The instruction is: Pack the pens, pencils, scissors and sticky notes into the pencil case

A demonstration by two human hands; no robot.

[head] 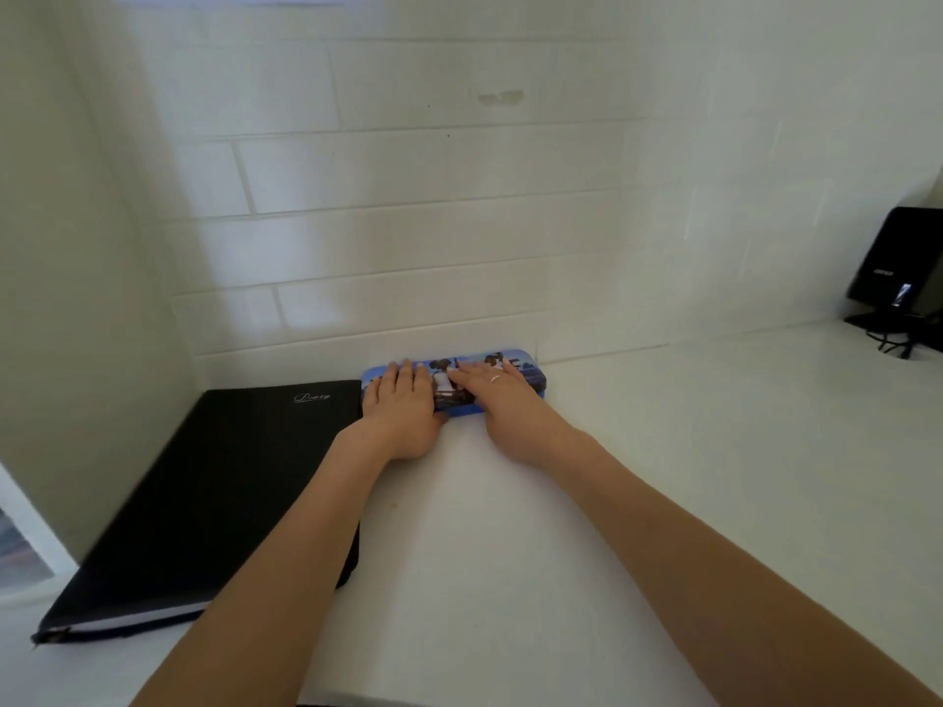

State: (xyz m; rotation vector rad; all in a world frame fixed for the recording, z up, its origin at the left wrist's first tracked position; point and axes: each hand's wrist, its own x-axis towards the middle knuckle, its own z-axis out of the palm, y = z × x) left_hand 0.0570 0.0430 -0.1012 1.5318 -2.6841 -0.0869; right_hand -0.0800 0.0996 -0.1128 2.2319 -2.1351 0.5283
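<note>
A white tiled wall point(433, 206) rises behind the white counter point(689, 451), a plain pale wall point(76, 247) closing its left end, soft light falling on the tiles.

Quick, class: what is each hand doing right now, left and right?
Left hand: open, fingers flat on the lid of the pencil case.
Right hand: open, fingers flat on the same lid, holding nothing.

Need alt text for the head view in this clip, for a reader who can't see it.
Both hands, left hand and right hand, press flat on a closed blue pencil case against a white tiled wall. A black diary lies to its left on the white counter.
</note>
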